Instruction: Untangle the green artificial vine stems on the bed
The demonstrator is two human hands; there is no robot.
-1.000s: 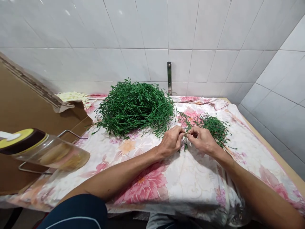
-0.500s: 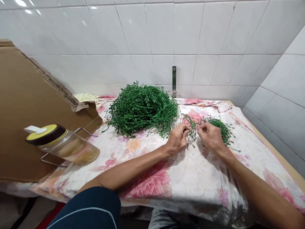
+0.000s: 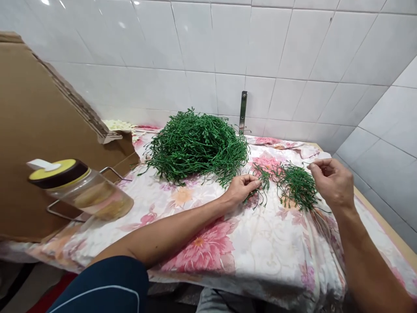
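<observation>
Pinched thin green bud-tipped stems (image 3: 265, 176) in the nearly closed left hand (image 3: 243, 188); beside a small green heap (image 3: 297, 184), held the right hand (image 3: 335, 182) loosely curled, could not tell its contents.

The left hand (image 3: 243, 190) is pinched, thumb toward index finger, its forearm (image 3: 172, 231) extended diagonally behind. The right hand (image 3: 332, 181) is positioned well apart, rightward, thumb and index fingertips set close together.

Your stems (image 3: 182, 139) are green — your cloth (image 3: 260, 256) white with a pink, orange and purple floral print, your sleeve (image 3: 104, 274) navy, pale-striped, the table (image 3: 391, 232) tan along its right edge.
</observation>
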